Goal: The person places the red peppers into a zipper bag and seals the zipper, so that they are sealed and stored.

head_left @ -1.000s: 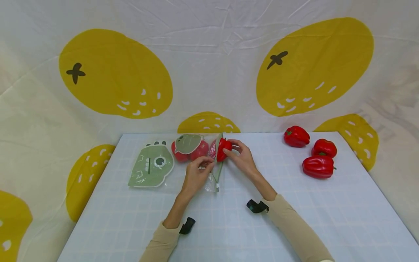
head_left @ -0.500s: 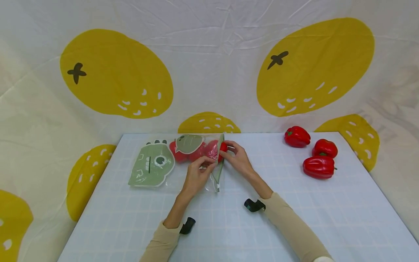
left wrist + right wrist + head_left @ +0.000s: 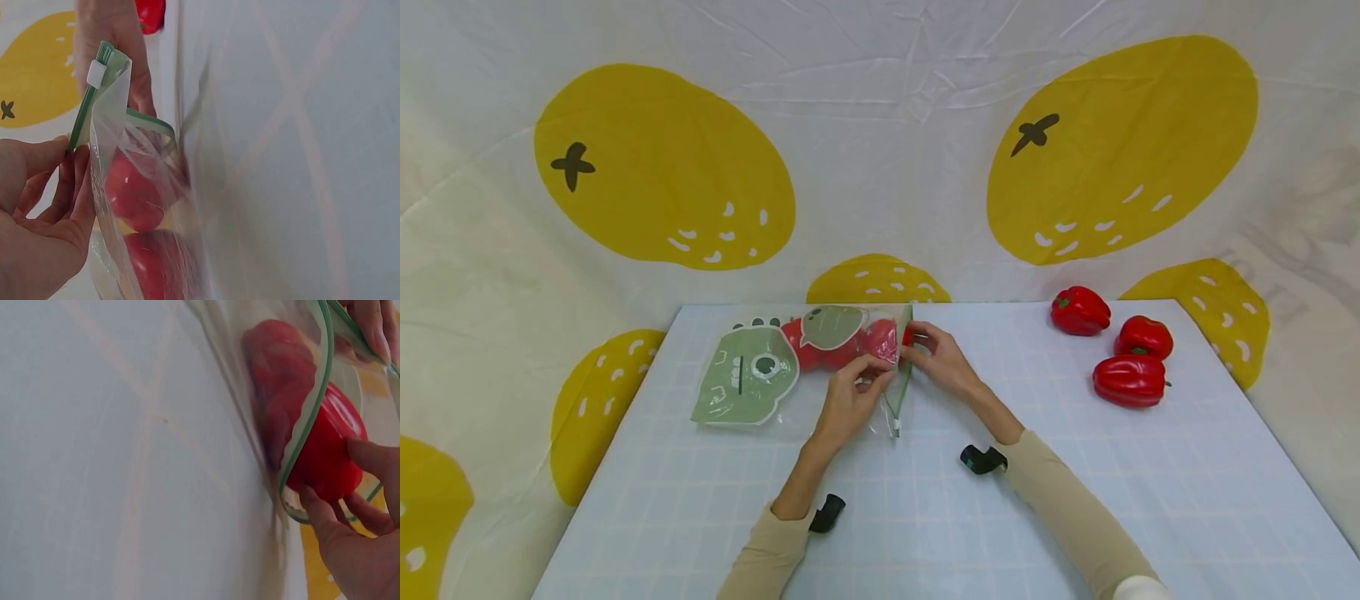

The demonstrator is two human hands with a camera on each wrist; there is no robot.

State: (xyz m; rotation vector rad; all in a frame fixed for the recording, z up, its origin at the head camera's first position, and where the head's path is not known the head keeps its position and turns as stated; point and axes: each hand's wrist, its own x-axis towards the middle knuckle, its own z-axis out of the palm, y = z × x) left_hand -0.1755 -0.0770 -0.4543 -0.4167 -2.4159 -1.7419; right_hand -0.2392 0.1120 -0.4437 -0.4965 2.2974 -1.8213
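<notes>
The red pepper (image 3: 319,450) sits half inside the zip bag's (image 3: 820,358) mouth near the counter's far edge, right hand (image 3: 943,360) fingers curled round it; left hand (image 3: 850,396) pinches the rim open.

Both arms in long beige sleeves ending at the wrists. Left hand (image 3: 848,398) and right hand (image 3: 945,360) bare. Small black camera mount strapped just behind each wrist, the right one with a greenish tinge.
</notes>
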